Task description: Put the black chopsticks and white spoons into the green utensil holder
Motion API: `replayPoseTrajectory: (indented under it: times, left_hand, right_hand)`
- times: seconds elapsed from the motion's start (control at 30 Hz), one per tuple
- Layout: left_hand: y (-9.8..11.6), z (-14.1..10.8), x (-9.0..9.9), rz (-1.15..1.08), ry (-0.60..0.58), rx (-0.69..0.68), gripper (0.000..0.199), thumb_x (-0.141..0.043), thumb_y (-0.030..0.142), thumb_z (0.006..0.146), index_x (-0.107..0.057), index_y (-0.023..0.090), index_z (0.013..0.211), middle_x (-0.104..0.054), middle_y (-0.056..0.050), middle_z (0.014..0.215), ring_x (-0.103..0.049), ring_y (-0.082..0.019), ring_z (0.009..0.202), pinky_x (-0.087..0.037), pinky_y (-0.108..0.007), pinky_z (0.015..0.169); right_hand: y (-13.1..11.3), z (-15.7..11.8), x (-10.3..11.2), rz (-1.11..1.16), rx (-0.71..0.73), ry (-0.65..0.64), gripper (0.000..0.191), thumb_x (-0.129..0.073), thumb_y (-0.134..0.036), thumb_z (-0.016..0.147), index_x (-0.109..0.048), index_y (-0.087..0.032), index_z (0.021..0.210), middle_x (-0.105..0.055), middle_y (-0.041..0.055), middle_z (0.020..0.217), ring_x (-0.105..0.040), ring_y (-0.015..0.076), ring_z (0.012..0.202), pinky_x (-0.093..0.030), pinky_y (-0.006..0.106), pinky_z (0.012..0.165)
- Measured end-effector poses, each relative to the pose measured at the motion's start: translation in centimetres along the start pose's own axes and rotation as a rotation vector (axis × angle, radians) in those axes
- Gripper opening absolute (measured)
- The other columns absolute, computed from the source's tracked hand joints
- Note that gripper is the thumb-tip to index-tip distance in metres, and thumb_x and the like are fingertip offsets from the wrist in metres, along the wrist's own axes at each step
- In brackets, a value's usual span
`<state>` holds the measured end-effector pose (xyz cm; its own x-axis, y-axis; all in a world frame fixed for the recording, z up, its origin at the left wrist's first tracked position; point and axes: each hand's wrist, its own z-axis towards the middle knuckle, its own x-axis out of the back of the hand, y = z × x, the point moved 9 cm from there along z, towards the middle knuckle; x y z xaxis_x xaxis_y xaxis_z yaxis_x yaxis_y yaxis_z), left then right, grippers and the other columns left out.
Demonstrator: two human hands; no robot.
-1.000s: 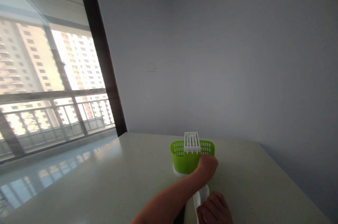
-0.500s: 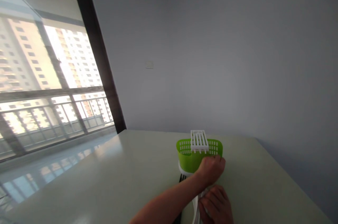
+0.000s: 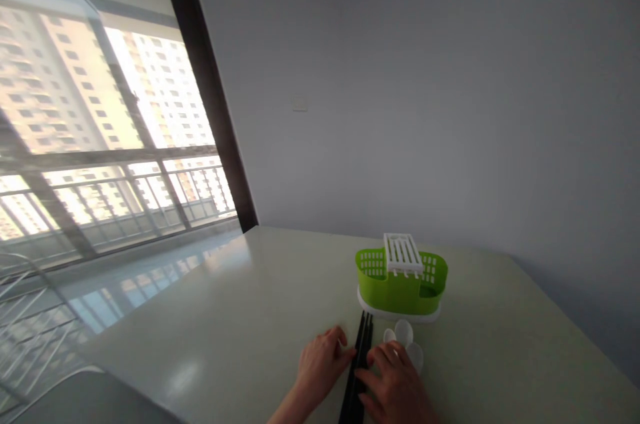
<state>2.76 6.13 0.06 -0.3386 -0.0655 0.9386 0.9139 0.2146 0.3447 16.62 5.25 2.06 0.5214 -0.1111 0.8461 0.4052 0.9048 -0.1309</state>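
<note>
Several black chopsticks (image 3: pixel 364 337) lie lengthwise on the pale table in front of a green basket (image 3: pixel 400 292) with a white base and a white slatted rack (image 3: pixel 403 253) on top. My left hand (image 3: pixel 324 363) is at their left side, thumb and fingers apart, thumb tip by the sticks. From the right, my right hand (image 3: pixel 393 381) reaches to the sticks with its fingers bent and apart, nothing visible held in it. White spoons (image 3: pixel 404 332) lie beyond and partly beneath my right hand, their bowls toward the basket; their handles are hidden.
The pale table (image 3: pixel 280 291) reaches back to a grey wall. At the lower left is a grey chair-like surface (image 3: pixel 100 397) beside a wire rack (image 3: pixel 23 317). A large window (image 3: pixel 125 144) stands on the left.
My left hand has moved from the basket's front back to the left of the chopsticks. My right hand has shifted onto the chopsticks' right side, off the spoon handles. The view has shifted left.
</note>
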Motion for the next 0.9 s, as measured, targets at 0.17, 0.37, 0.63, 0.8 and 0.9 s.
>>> replayPoseTrajectory:
  times: [0.17, 0.37, 0.63, 0.8, 0.9]
  left_hand:
    - [0.9, -0.4, -0.8, 0.019, 0.041, -0.031, 0.018, -0.053, 0.040, 0.078, -0.057, 0.026, 0.088, -0.064, 0.002, 0.090, -0.060, -0.016, 0.083, -0.037, -0.023, 0.063]
    - [0.7, 0.1, -0.6, 0.028, 0.039, -0.040, 0.015, -0.053, 0.034, 0.076, -0.059, 0.026, 0.086, -0.064, 0.002, 0.088, -0.062, -0.017, 0.079, -0.040, -0.025, 0.062]
    - [2.1, 1.3, -0.7, 0.177, 0.013, 0.002, 0.022, -0.054, 0.028, 0.074, -0.061, 0.018, 0.092, -0.063, -0.008, 0.095, -0.064, -0.023, 0.085, -0.047, -0.030, 0.068]
    - [1.6, 2.1, -0.8, 0.270, -0.053, 0.083, 0.029, -0.044, 0.011, 0.075, -0.063, 0.014, 0.097, -0.065, -0.013, 0.094, -0.064, -0.023, 0.088, -0.049, -0.030, 0.070]
    - [1.0, 2.4, 0.2, 0.287, -0.029, 0.102, 0.031, -0.041, 0.008, 0.075, -0.064, 0.012, 0.095, -0.067, -0.014, 0.091, -0.065, -0.024, 0.088, -0.049, -0.031, 0.071]
  right_hand:
    - [-0.2, 0.2, -0.6, -0.031, -0.008, -0.279, 0.029, -0.055, -0.046, 0.083, -0.061, -0.030, 0.106, -0.059, 0.0046, 0.100, -0.049, 0.0247, 0.096, -0.031, 0.046, 0.091]
    - [0.0, 0.2, -0.7, -0.033, -0.020, -0.283, 0.023, -0.059, -0.039, 0.081, -0.062, -0.029, 0.101, -0.058, 0.0042, 0.101, -0.048, 0.0255, 0.099, -0.027, 0.049, 0.095]
    - [0.0, 1.6, -1.3, -0.045, -0.033, -0.074, 0.008, -0.058, -0.028, 0.081, -0.062, -0.024, 0.075, -0.057, 0.0014, 0.085, -0.046, 0.0217, 0.091, -0.027, 0.046, 0.094]
    - [0.1, 1.5, -1.4, -0.037, -0.024, -0.007, 0.008, -0.060, -0.026, 0.078, -0.060, -0.022, 0.071, -0.057, 0.0010, 0.083, -0.046, 0.0208, 0.088, -0.028, 0.045, 0.093]
    - [0.0, 1.3, -1.2, -0.017, -0.001, 0.017, 0.008, -0.058, -0.026, 0.079, -0.060, -0.022, 0.072, -0.057, 0.0006, 0.083, -0.046, 0.0201, 0.088, -0.025, 0.045, 0.095]
